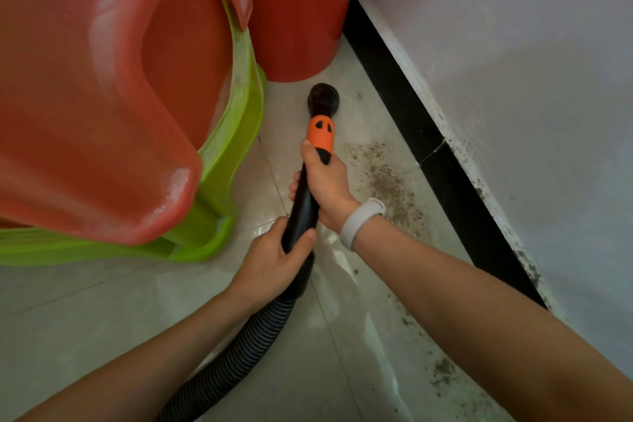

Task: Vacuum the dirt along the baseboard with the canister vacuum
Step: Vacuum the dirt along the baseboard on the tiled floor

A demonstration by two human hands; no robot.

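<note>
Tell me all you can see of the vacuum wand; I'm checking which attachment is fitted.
The vacuum wand is a black, smooth plastic-looking tube with an orange collar and a round black brush head on the floor tile near a red bucket. It slants away from the person. The right hand grips it below the collar, the left hand lower, where the ribbed hose joins.

bare forearms, pale wristband [361,221] on right wrist

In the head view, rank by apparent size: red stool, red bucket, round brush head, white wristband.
Largest to smallest as they appear:
1. red stool, though it sits nearest the camera
2. red bucket, partly cropped
3. round brush head and white wristband look alike; unranked
</note>
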